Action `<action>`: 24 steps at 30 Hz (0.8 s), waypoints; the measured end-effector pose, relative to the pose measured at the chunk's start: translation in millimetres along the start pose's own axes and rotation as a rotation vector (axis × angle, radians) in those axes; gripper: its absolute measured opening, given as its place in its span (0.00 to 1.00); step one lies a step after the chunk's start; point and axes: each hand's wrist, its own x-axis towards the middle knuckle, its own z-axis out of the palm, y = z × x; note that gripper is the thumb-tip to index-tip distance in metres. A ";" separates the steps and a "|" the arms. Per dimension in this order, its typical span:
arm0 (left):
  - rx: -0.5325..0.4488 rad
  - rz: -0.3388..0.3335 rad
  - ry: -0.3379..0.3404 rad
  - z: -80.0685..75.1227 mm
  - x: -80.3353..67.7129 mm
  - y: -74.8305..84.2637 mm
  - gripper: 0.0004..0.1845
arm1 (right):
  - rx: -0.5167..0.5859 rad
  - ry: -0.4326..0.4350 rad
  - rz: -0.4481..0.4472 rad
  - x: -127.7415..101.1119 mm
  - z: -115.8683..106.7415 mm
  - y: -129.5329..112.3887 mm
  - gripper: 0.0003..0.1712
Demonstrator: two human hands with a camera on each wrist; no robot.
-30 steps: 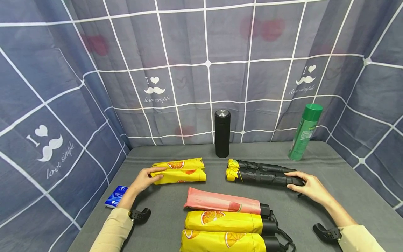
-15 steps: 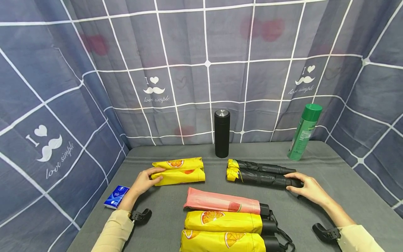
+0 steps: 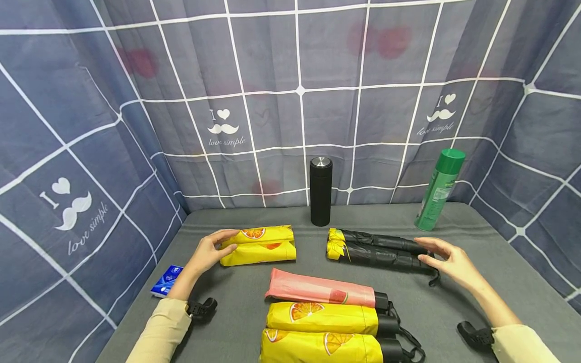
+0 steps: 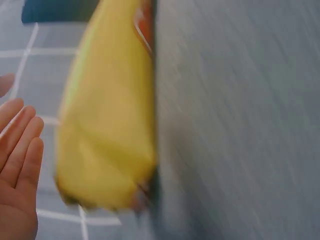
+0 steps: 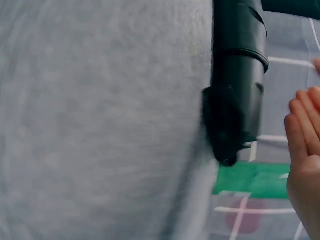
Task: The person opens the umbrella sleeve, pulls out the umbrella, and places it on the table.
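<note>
Two yellow umbrella sleeves point(image 3: 260, 253) with orange-slice prints lie side by side at left centre. My left hand point(image 3: 205, 253) is at their left end, fingers spread; in the left wrist view the hand point(image 4: 19, 175) shows straight fingers apart from the yellow sleeve point(image 4: 105, 120). At right centre lie two folded black umbrellas point(image 3: 381, 255) with yellow at their left ends. Beside their right ends is my right hand point(image 3: 456, 263), thumb and fingers parted. The right wrist view has that hand point(image 5: 306, 145) straight-fingered, away from the black umbrella point(image 5: 237, 65).
In front lie a pink sleeved umbrella point(image 3: 317, 288) and two yellow sleeved ones point(image 3: 333, 318) with black handles and cords. A black flask point(image 3: 321, 194) and a green spray can point(image 3: 438, 194) stand at the back. A blue tissue pack point(image 3: 167, 281) lies far left.
Both hands have loosened and drawn slightly off the ends of the sleeves and black umbrellas, fingers lifting. A black cord now shows below the right hand. The umbrellas and sleeves stay put.
</note>
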 end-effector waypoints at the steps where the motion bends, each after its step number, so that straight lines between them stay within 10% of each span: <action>1: -0.025 0.010 -0.010 1.5 2.4 6.3 0.20 | 0.023 -0.009 0.000 1.1 -0.2 -5.7 0.24; 12: -0.151 0.113 -0.251 27.3 9.5 87.9 0.21 | 0.282 -0.285 -0.193 2.9 27.7 -58.2 0.27; 24: -0.215 0.148 -0.495 61.5 -2.9 95.8 0.21 | 0.302 -0.380 -0.184 -20.0 59.3 -64.1 0.23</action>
